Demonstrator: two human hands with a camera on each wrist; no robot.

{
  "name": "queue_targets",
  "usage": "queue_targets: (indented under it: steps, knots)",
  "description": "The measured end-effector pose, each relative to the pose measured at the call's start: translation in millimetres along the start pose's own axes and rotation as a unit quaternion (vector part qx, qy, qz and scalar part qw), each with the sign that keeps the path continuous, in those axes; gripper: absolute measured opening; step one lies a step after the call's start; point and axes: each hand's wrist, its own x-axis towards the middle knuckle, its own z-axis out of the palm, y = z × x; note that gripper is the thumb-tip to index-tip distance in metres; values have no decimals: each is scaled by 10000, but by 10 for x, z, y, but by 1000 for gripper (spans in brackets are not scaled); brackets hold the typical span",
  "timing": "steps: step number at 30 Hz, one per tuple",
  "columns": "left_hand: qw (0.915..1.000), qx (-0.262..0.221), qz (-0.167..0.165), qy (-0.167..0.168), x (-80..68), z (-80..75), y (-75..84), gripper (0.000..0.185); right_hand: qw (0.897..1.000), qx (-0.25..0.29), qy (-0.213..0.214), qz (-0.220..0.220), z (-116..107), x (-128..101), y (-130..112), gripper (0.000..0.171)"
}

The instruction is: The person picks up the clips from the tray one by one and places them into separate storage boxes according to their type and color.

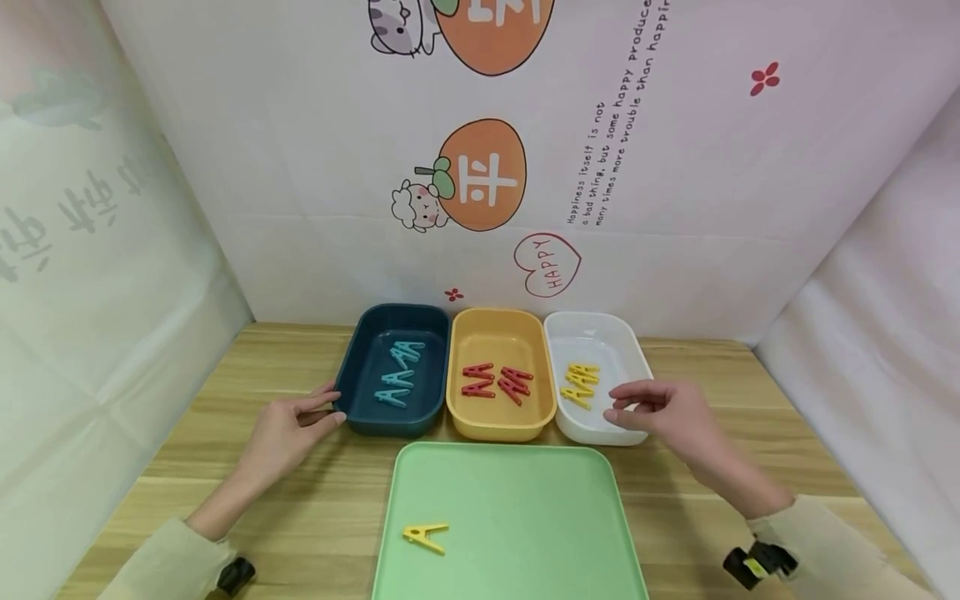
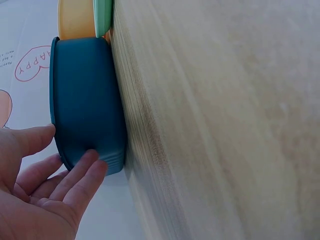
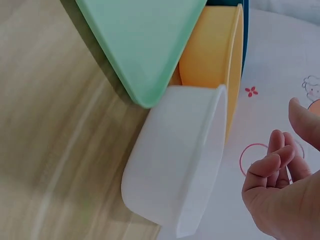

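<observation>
Three bins stand in a row: a dark blue bin [image 1: 390, 425] with several teal clothespins [image 1: 397, 375], a yellow bin [image 1: 495, 427] with several red clothespins [image 1: 498, 381], and a white bin [image 1: 592, 321] with yellow clothespins [image 1: 580, 383]. In front lies a green tray [image 1: 525, 517] bearing one yellow clothespin [image 1: 425, 534]. My left hand [image 1: 318, 410] touches the blue bin's [image 2: 85, 100] left wall with straight fingers [image 2: 75, 175]. My right hand [image 1: 626, 404] hovers over the white bin's [image 3: 175, 160] front right corner, fingers loosely curled and empty [image 3: 270, 165].
A wooden table [image 1: 225, 433] carries everything. White printed backdrop walls [image 1: 300, 208] close it in at the back and on both sides. The green tray [image 3: 140, 40] nearly touches the bins' front walls.
</observation>
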Motion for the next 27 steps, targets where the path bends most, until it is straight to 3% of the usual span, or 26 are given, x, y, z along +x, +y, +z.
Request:
queue_targets:
  steps: [6, 12, 20, 27]
  knots:
    - [10000, -1, 33, -14, 8, -6, -3, 37, 10000, 23, -65, 42, 115, -249, 25, 35]
    - [10000, -9, -18, -26, 12, -4, -16, 37, 9986, 109, -416, -297, 269, -415, 52, 27]
    - [10000, -81, 10, -45, 20, 10, -18, 37, 9922, 111, -837, -922, 463, -472, 122, 24]
    - [10000, -69, -61, -37, 11, 6, -28, 37, 9893, 87, -1161, -877, 605, -465, 104, 23]
